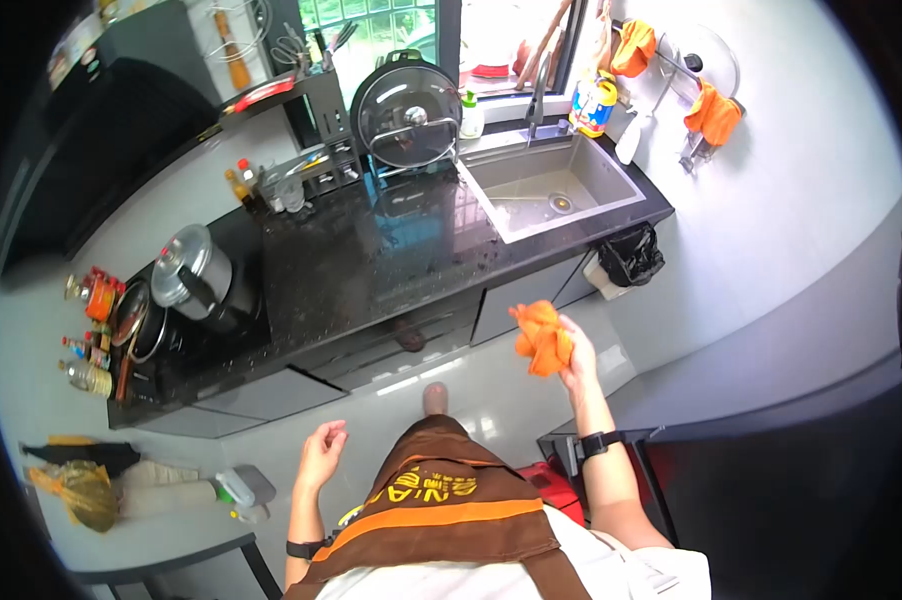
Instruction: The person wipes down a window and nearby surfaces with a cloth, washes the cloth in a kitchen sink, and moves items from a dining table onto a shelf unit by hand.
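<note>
Right grip (579, 358) (head view) clamped on one cloth (543, 340): orange, crumpled, in front of the surface (371, 250), above the floor (501, 412). Left grip (321, 453) apart, loosely bent. Also two hanging orange cloths (713, 113), one sink (606, 172), one tap (539, 92).

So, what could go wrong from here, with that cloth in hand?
Two or three small things, perhaps. The orange cloth is bunched in the right hand above the floor, so a loose grip could drop it. The big lid stands upright by the sink; a careless sweep there might knock it. And the pot's black handle juts out, so a sleeve could catch it.
</note>
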A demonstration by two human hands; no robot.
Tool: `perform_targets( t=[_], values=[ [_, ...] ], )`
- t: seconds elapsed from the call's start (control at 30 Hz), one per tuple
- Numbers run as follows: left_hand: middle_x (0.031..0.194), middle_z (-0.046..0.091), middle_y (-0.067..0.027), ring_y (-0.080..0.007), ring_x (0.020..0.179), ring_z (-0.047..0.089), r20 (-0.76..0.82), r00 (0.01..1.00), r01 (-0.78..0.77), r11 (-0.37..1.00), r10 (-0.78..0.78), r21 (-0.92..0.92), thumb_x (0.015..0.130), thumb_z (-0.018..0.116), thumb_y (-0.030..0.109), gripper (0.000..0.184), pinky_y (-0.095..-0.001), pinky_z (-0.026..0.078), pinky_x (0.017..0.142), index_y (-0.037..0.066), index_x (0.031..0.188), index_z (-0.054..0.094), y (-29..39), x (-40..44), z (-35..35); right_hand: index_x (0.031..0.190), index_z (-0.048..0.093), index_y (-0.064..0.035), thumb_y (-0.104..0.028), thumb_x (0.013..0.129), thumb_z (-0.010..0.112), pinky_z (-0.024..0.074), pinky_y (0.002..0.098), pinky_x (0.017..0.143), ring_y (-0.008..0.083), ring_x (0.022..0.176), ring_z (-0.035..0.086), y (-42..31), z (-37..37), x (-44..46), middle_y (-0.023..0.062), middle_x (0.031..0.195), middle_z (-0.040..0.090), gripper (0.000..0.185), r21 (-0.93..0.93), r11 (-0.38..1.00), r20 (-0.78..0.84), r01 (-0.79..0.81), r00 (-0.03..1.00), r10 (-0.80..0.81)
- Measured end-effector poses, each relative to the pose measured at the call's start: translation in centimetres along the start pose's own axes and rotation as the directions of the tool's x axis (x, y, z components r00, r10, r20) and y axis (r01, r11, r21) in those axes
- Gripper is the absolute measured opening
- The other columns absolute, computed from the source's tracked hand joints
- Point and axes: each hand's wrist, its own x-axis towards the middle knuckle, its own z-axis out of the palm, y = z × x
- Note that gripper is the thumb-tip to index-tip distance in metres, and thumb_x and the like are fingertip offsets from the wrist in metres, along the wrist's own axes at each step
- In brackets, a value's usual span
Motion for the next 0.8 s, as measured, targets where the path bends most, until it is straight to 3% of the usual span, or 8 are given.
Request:
perform_targets(
  t=[0.23, 0.33, 0.47, 0.57, 0.63, 0.7, 0.77, 0.8],
  values=[
    [0.096, 0.067, -0.0115, -0.0167, 0.090, 0.065, 0.161, 0.964, -0.183, 0.968, 0.210, -0.169, 0.089, 0.055, 0.009, 0.025, -0.0283, 0.050, 0.076, 0.000, 0.112, 0.058, 10.8, 22.7, 4.6, 0.136, 0.034, -0.0004, -0.028, 0.095, 0.044, 0.0355, 0.0436, 0.103, 0.0304, 0.123, 0.045, -8.1, 4.4, 19.5, 0.0153, 0.137, 0.042, 0.050, 0.052, 0.975, 0.134, 0.214, 0.967, -0.219],
    [0.097, 0.065, -0.0119, -0.0194, 0.089, 0.065, 0.267, 0.898, -0.357, 0.934, 0.349, -0.018, 0.088, 0.056, 0.008, 0.025, -0.0293, 0.051, 0.076, 0.001, 0.111, 0.058, 19.7, 28.6, 5.9, 0.145, 0.022, -0.0094, -0.045, 0.094, 0.044, 0.0166, 0.0393, 0.111, 0.0223, 0.137, 0.026, -10.9, 7.0, 25.6, 0.0032, 0.147, 0.033, 0.066, -0.245, 0.952, -0.084, 0.185, 0.974, -0.211],
    [0.096, 0.064, -0.0107, -0.0202, 0.089, 0.065, 0.405, 0.776, -0.553, 0.830, 0.483, 0.069, 0.087, 0.058, 0.008, 0.026, -0.0301, 0.050, 0.078, 0.003, 0.112, 0.058, 27.0, 36.0, 8.1, 0.128, 0.051, -0.0023, -0.021, 0.087, 0.056, 0.0424, 0.0330, 0.095, 0.0248, 0.110, 0.056, -12.0, 0.7, 36.3, 0.0163, 0.122, 0.058, 0.045, -0.933, 0.344, -0.035, 0.106, 0.925, -0.379],
    [0.096, 0.063, -0.0114, -0.0246, 0.089, 0.064, 0.434, 0.760, -0.572, 0.815, 0.483, 0.095, 0.085, 0.059, 0.009, 0.025, -0.0329, 0.051, 0.078, 0.003, 0.109, 0.058, 30.2, 41.3, 11.5, 0.117, 0.060, -0.0036, -0.021, 0.084, 0.057, 0.0454, 0.0333, 0.091, 0.0242, 0.106, 0.060, -14.7, -1.1, 41.9, 0.0162, 0.112, 0.064, 0.037, -0.969, 0.222, 0.089, 0.112, 0.990, -0.111],
    [0.097, 0.062, -0.0121, -0.0272, 0.088, 0.063, 0.538, 0.716, -0.626, 0.751, 0.445, 0.211, 0.085, 0.059, 0.011, 0.025, -0.0351, 0.050, 0.078, 0.003, 0.109, 0.058, 32.0, 45.3, 14.8, 0.110, 0.065, -0.0056, -0.020, 0.082, 0.058, 0.0492, 0.0344, 0.084, 0.0213, 0.095, 0.064, -16.2, -1.0, 47.0, 0.0142, 0.098, 0.068, 0.032, -0.986, -0.020, 0.163, 0.167, 0.978, 0.130],
    [0.096, 0.063, -0.0145, -0.0303, 0.091, 0.061, 0.626, 0.718, -0.567, 0.778, 0.305, 0.271, 0.084, 0.061, 0.018, 0.030, -0.0382, 0.050, 0.080, 0.004, 0.110, 0.058, 32.9, 50.3, 20.1, 0.106, 0.067, -0.0064, -0.026, 0.081, 0.059, 0.0510, 0.0366, 0.080, 0.0242, 0.090, 0.066, -17.2, 0.8, 52.3, 0.0130, 0.090, 0.069, 0.032, -0.972, -0.170, 0.067, 0.164, 0.882, 0.466],
    [0.098, 0.063, -0.0174, -0.0323, 0.095, 0.061, 0.704, 0.693, -0.532, 0.770, 0.155, 0.353, 0.084, 0.060, 0.024, 0.032, -0.0412, 0.049, 0.083, 0.004, 0.110, 0.059, 31.9, 56.6, 27.5, 0.103, 0.067, -0.0088, -0.021, 0.082, 0.053, 0.0532, 0.0355, 0.066, 0.0244, 0.064, 0.066, -15.5, 1.6, 57.4, 0.0130, 0.075, 0.068, 0.028, -0.751, -0.395, 0.152, 0.528, 0.721, 0.676],
    [0.096, 0.064, -0.0184, -0.0335, 0.092, 0.061, 0.752, 0.649, -0.593, 0.694, 0.113, 0.408, 0.082, 0.057, 0.021, 0.029, -0.0421, 0.049, 0.082, 0.004, 0.105, 0.062, 30.7, 59.6, 31.7, 0.095, 0.069, -0.0102, -0.023, 0.080, 0.054, 0.0539, 0.0391, 0.066, 0.0282, 0.069, 0.066, -14.5, 3.6, 58.0, 0.0118, 0.080, 0.068, 0.025, -0.686, -0.565, -0.055, 0.458, 0.742, 0.668]
  ],
)
